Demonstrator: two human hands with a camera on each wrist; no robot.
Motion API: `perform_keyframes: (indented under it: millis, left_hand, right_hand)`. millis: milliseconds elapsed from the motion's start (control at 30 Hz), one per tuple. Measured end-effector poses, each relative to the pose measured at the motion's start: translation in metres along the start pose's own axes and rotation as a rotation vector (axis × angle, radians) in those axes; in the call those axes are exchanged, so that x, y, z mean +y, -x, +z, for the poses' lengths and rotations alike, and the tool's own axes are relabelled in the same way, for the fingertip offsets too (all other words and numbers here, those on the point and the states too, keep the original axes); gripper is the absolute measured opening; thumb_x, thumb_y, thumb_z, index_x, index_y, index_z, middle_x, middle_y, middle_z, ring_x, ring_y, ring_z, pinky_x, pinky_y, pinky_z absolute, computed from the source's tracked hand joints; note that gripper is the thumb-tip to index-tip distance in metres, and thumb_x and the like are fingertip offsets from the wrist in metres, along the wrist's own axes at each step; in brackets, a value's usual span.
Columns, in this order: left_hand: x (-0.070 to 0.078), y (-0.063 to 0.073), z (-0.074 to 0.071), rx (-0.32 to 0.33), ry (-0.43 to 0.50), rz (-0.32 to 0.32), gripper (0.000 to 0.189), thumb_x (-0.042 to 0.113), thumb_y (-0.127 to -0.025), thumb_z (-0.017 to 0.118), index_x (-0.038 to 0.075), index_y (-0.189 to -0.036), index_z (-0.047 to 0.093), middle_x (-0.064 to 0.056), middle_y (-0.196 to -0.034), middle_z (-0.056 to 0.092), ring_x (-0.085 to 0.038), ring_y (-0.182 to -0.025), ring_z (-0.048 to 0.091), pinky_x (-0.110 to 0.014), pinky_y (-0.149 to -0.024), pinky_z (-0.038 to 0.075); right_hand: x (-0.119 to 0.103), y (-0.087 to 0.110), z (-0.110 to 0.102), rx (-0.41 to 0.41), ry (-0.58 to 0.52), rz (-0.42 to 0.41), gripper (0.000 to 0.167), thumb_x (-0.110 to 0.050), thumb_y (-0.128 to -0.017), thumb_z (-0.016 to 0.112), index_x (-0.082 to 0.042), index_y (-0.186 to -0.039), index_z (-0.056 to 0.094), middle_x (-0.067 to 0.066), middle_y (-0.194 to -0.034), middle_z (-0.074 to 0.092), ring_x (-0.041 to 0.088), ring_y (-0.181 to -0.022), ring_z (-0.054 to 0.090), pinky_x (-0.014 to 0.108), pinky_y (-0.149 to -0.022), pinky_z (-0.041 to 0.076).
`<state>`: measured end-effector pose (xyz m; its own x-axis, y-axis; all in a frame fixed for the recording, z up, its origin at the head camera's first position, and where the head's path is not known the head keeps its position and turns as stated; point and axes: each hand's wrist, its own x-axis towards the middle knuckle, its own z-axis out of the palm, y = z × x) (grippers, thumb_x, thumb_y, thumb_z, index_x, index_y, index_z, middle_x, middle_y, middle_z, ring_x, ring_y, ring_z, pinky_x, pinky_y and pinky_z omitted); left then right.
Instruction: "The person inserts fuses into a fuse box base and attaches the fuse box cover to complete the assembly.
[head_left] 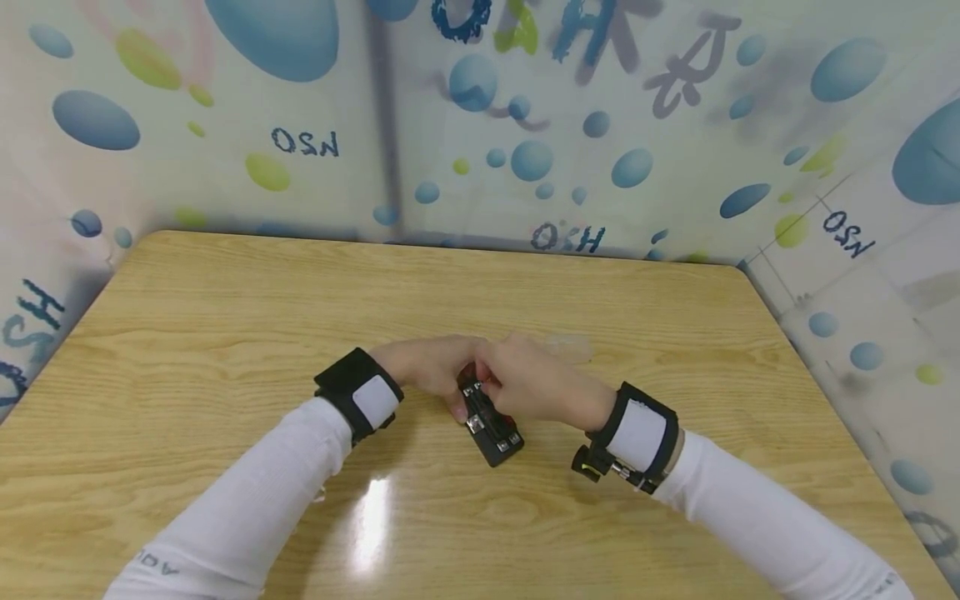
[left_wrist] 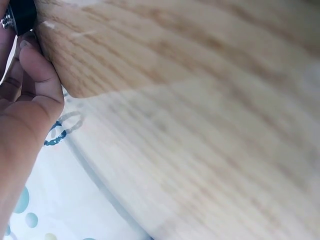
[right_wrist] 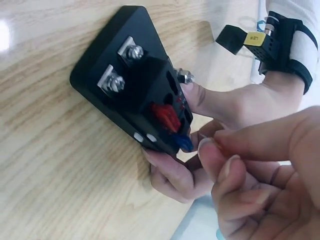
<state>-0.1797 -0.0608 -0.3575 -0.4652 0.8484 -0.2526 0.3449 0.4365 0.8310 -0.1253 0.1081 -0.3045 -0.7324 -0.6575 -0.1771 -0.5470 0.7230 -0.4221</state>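
A black plastic device (head_left: 492,435) with metal screw terminals (right_wrist: 114,83) is tilted above the wooden table. Red (right_wrist: 166,118) and blue (right_wrist: 183,142) pieces show on its raised block. My left hand (head_left: 433,367) grips the device's far end, thumb on one side and fingers on the other; the left wrist view catches only a dark corner of it beside the curled left fingers (left_wrist: 42,75). Close to the blue piece, my right hand (right_wrist: 260,182) pinches thumb and forefinger together. Between those fingertips a thin small piece barely shows, its kind unclear.
The wooden table (head_left: 225,333) reaches back to a wall covering (head_left: 337,183) printed with blue and green bubbles. A clear plastic piece (head_left: 572,347) lies on the table behind my right hand. Both wrists carry black straps, with a small camera (head_left: 592,463) on the right one.
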Motion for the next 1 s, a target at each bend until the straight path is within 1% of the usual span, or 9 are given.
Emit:
perform_keyframes:
  millis: [67, 167, 333, 433, 567, 700, 833, 1000]
  left_hand:
    - [0.0, 0.001, 0.0, 0.007, -0.009, -0.009, 0.054, -0.006, -0.062, 0.086, 0.011, -0.109, 0.065, -0.001, -0.112, 0.065, -0.011, -0.101, 0.058, -0.029, -0.098, 0.046]
    - [-0.001, 0.001, 0.0, 0.021, -0.038, -0.027, 0.055, -0.003, -0.062, 0.087, 0.011, -0.108, 0.062, -0.002, -0.113, 0.062, -0.013, -0.103, 0.056, -0.03, -0.099, 0.045]
    - [-0.002, 0.001, 0.0, 0.032, -0.07, -0.025, 0.053, -0.002, -0.059, 0.088, 0.009, -0.103, 0.061, -0.003, -0.106, 0.061, -0.014, -0.097, 0.055, -0.028, -0.092, 0.047]
    - [-0.001, 0.001, 0.001, 0.032, -0.079, -0.021, 0.051, -0.003, -0.059, 0.088, 0.01, -0.102, 0.063, -0.003, -0.104, 0.061, -0.013, -0.095, 0.054, -0.027, -0.091, 0.047]
    - [-0.001, 0.0, 0.001, 0.034, -0.083, -0.036, 0.052, -0.001, -0.059, 0.089, 0.01, -0.103, 0.063, -0.003, -0.105, 0.06, -0.013, -0.096, 0.053, -0.027, -0.09, 0.047]
    - [-0.001, 0.0, 0.001, 0.04, -0.099, -0.063, 0.054, 0.002, -0.061, 0.09, 0.011, -0.105, 0.059, -0.003, -0.107, 0.06, -0.013, -0.097, 0.055, -0.026, -0.089, 0.049]
    - [0.0, 0.001, 0.002, 0.044, -0.117, -0.088, 0.054, 0.004, -0.063, 0.09, 0.012, -0.106, 0.058, -0.003, -0.11, 0.059, -0.014, -0.099, 0.056, -0.026, -0.088, 0.049]
    - [0.0, 0.0, 0.002, 0.043, -0.155, -0.077, 0.05, 0.006, -0.063, 0.09, 0.012, -0.102, 0.059, -0.002, -0.108, 0.059, -0.014, -0.098, 0.055, -0.026, -0.087, 0.049]
  right_hand:
    - [-0.001, -0.001, 0.003, 0.012, 0.009, 0.003, 0.005, -0.002, -0.09, 0.062, -0.007, -0.09, 0.061, 0.0, -0.071, 0.06, 0.008, -0.056, 0.052, 0.018, -0.049, 0.04]
    - [-0.002, -0.002, 0.008, 0.032, 0.031, -0.01, 0.006, -0.003, -0.089, 0.063, -0.008, -0.088, 0.059, 0.001, -0.072, 0.061, 0.008, -0.059, 0.053, 0.017, -0.051, 0.042]
    - [-0.003, -0.004, 0.016, 0.066, 0.04, -0.031, 0.007, 0.0, -0.087, 0.062, -0.004, -0.089, 0.058, 0.003, -0.073, 0.061, 0.009, -0.061, 0.053, 0.016, -0.052, 0.042]
    - [-0.004, -0.005, 0.018, 0.08, 0.028, -0.034, 0.007, 0.002, -0.085, 0.061, -0.003, -0.088, 0.058, 0.003, -0.071, 0.06, 0.009, -0.06, 0.052, 0.016, -0.051, 0.041]
    - [-0.005, -0.005, 0.019, 0.095, 0.022, -0.033, 0.007, 0.004, -0.084, 0.062, -0.003, -0.086, 0.059, 0.003, -0.069, 0.059, 0.01, -0.058, 0.05, 0.018, -0.05, 0.039]
    - [-0.007, -0.003, 0.023, 0.094, 0.045, -0.03, 0.006, 0.003, -0.084, 0.063, -0.002, -0.085, 0.06, 0.006, -0.073, 0.061, 0.011, -0.061, 0.051, 0.018, -0.051, 0.039]
    - [-0.01, -0.001, 0.027, 0.091, 0.06, -0.028, 0.004, 0.003, -0.087, 0.062, -0.001, -0.086, 0.06, 0.006, -0.076, 0.058, 0.012, -0.065, 0.049, 0.017, -0.052, 0.037]
    - [-0.013, 0.001, 0.032, 0.137, 0.078, -0.022, 0.005, 0.001, -0.089, 0.061, -0.001, -0.085, 0.058, 0.005, -0.074, 0.052, 0.013, -0.063, 0.045, 0.018, -0.05, 0.034]
